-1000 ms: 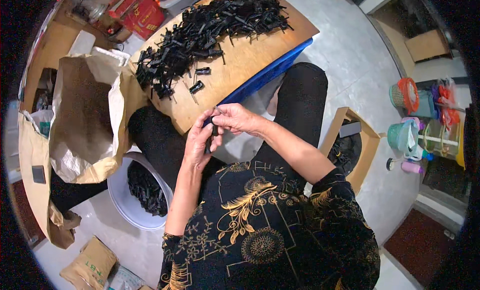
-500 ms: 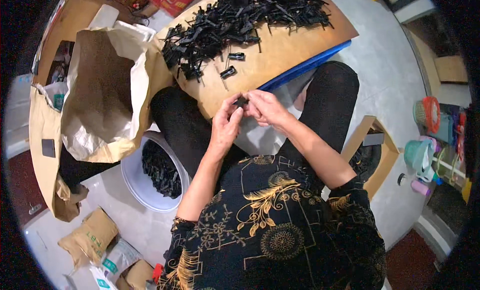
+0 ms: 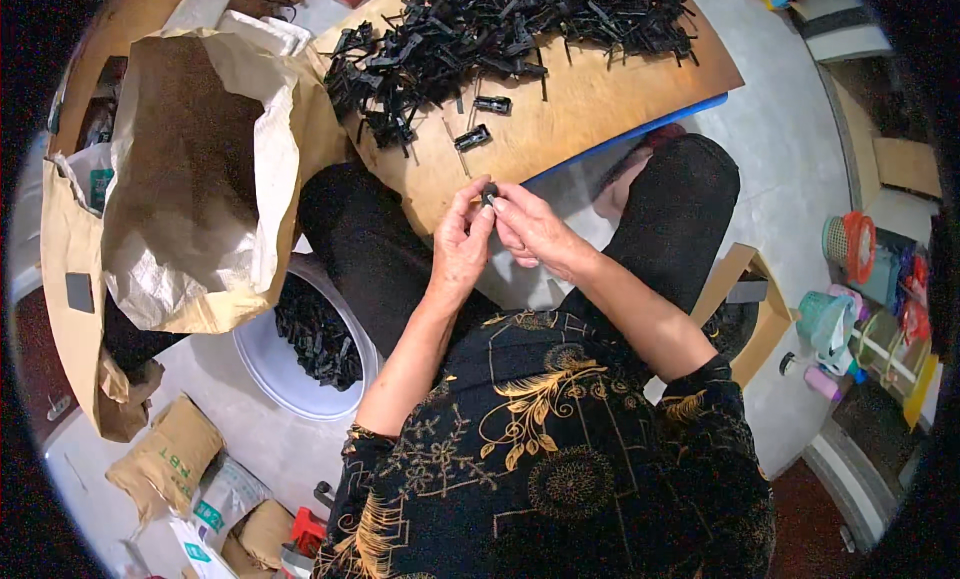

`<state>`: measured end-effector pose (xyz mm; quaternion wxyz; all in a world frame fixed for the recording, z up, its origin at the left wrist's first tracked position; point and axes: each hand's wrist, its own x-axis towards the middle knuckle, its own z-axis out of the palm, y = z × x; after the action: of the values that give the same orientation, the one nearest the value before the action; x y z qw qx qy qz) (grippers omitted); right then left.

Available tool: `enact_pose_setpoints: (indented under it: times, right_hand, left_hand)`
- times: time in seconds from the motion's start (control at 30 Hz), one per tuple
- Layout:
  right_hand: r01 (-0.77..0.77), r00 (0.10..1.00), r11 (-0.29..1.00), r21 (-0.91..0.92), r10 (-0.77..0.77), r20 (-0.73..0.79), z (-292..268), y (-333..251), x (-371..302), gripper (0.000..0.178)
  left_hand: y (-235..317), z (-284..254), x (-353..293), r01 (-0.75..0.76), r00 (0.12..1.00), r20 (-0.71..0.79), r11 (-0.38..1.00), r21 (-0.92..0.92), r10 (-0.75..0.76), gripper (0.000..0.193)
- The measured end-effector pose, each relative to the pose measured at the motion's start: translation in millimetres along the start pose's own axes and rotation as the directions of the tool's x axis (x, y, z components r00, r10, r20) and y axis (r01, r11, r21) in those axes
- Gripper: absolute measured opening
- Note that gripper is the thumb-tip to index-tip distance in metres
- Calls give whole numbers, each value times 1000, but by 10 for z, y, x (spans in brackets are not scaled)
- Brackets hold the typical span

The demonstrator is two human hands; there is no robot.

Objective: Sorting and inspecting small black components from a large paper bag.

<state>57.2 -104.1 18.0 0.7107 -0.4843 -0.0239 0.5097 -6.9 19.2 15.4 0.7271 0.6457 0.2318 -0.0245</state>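
Observation:
Over the near edge of the wooden board (image 3: pixel 600 104), both hands meet around a small black plastic part (image 3: pixel 489 193). My left hand (image 3: pixel 461 241) pinches it between thumb and fingertips. My right hand (image 3: pixel 540 231) grips its other side, fingers curled beneath; much of the part is hidden by the fingertips. On the board just beyond, two loose black plastic pieces (image 3: pixel 473 137) lie apart from a large heap of similar black parts (image 3: pixel 480 44) with thin stems.
A large open paper sack (image 3: pixel 200 179) stands at the left. Below it, a white bucket (image 3: pixel 262 364) holds many black pieces. Stuffed bags (image 3: pixel 168 457) lie at lower left. An open cardboard box (image 3: pixel 765 329) is on the floor to the right, with baskets (image 3: pixel 835 324) beyond.
The black part has turned between my fingers and shows a narrower side. My right thumb has come down closer to the left fingertips. The whole view has shifted slightly.

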Motion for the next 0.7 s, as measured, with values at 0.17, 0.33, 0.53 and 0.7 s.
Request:
enact_pose_setpoints:
  times: [0.17,0.33,0.53,0.7]
  right_hand:
    - [-77,997,993,90,78,-11,7,-24,27,31]
    - [-69,996,992,105,75,-55,17,-25,65,25]
    - [-130,986,990,61,136,-99,2,-67,140,20]
    - [-240,970,968,-75,237,-45,-113,-153,219,20]
  left_hand:
    - [-47,6,51,-6,1000,-22,1000,-5,6,33]
    - [-96,37,98,-52,998,-32,998,-38,50,32]
    - [-141,41,154,-193,979,-47,975,107,199,32]
    - [-124,13,133,-190,975,-77,958,213,210,32]
